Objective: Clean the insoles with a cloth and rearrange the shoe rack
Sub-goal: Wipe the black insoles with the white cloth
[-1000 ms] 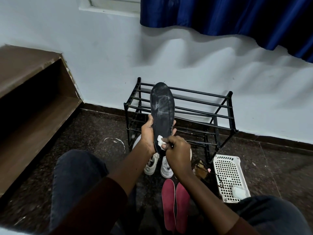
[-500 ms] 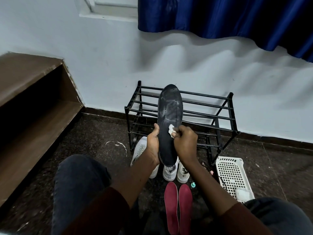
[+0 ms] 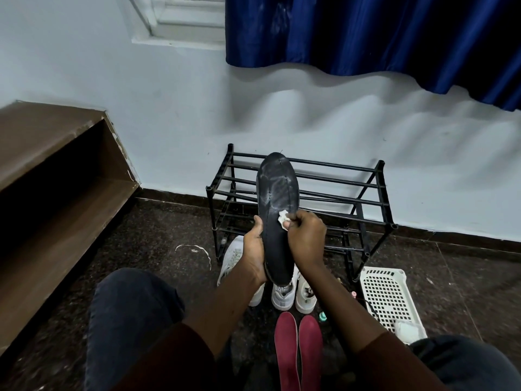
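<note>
Both forearms (image 3: 225, 300) reach forward, side by side. The left hand (image 3: 255, 249) grips the insole (image 3: 277, 193) by its edge (thumb in front); the right hand (image 3: 306, 238) pinches the cloth (image 3: 282, 216) against it.

The long black insole (image 3: 277, 193) is streaked with pale grey; the small crumpled cloth (image 3: 282, 217) is coloured white. The two flat insoles (image 3: 284, 354) are coloured dark red, the white plastic basket (image 3: 386, 294) patterned with gridded holes.
</note>
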Demonstrator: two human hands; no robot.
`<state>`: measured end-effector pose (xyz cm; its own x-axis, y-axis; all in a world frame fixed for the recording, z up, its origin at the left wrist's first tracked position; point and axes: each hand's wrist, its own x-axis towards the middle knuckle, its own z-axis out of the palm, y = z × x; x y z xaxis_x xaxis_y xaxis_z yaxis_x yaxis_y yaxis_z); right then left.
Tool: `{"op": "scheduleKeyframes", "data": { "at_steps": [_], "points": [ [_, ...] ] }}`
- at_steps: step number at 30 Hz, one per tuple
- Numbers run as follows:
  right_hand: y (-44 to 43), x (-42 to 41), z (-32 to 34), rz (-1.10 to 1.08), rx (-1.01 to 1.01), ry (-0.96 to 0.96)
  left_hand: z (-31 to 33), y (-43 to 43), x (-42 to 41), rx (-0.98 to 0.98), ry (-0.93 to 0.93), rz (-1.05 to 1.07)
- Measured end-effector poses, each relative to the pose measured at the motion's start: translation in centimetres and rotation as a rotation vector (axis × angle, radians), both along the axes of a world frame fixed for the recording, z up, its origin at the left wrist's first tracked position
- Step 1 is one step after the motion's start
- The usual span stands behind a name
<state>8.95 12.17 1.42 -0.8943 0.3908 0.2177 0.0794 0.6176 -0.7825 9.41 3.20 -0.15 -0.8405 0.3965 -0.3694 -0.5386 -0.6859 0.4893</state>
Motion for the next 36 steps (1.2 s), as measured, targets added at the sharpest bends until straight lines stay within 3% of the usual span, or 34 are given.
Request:
{"op": "scheduleKeyframes", "data": {
  "at_steps": [4,11,16,23,31,36],
  "points": [
    [-0.3,0.6,0.1,0.088,0.071,-0.031,0.1,-0.3,-0.1,-0.043,-0.008,0.021],
    [-0.4,5.6,0.6,0.342,-0.103,-0.232,0.1,-0.9,-1.1,-0.120,0.004,0.101],
    [0.2,4.2,1.0,0.217,-0.130,-0.166,0.4,-0.6,-0.6,-0.037,0.021,-0.017],
    [0.8,0.6,0.7,0.068,-0.123,-0.084,-0.7,-0.8,-0.1,-0.049,-0.002,0.011],
    [-0.3,4.3,0.1,0.295,-0.048,-0.204,-1.4,-0.6,-0.1,0.012,-0.047,0.048],
    [0.5,2.1,0.0,0.157,-0.087,-0.150,-1.2,-0.2,0.4,0.003,-0.055,-0.021]
  ]
}}
